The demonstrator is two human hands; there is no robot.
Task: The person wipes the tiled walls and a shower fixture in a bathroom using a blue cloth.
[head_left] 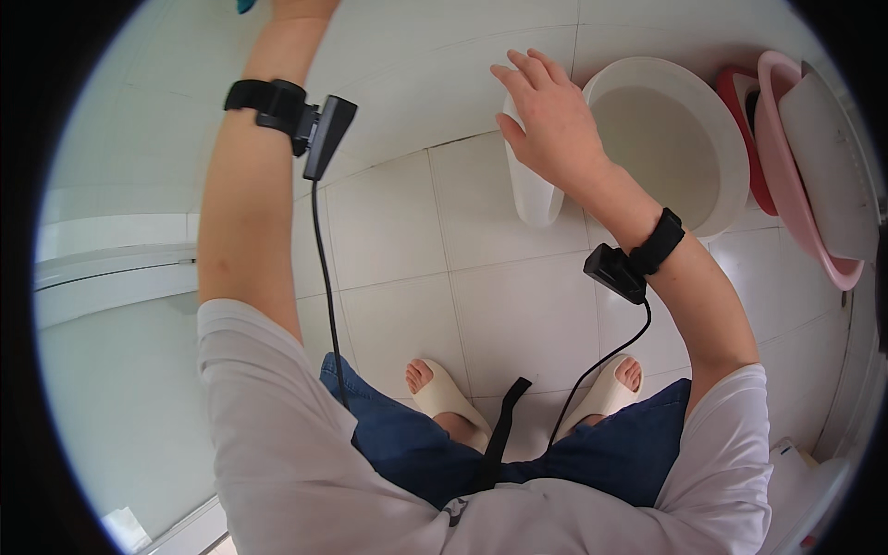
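My left arm reaches up past the top edge, so only the wrist end of my left hand (303, 8) shows and its fingers are cut off. Beside it, a scrap of something teal (245, 6) pokes in at the edge; whether the hand holds it is hidden. My right hand (553, 116) is open with its fingers spread and nothing in it. Below that hand is a narrow white rounded object (538, 202), partly covered by it. To its right stands a round white bucket (737, 176) with what looks like cloudy water inside.
A red basin (760, 180) and a pink basin (837, 264) lean at the far right, with a white one (828, 157) against them. White tiles (518, 305) cover the floor. A glass panel with a white frame (111, 301) runs along the left. Cables hang from both wrist cameras.
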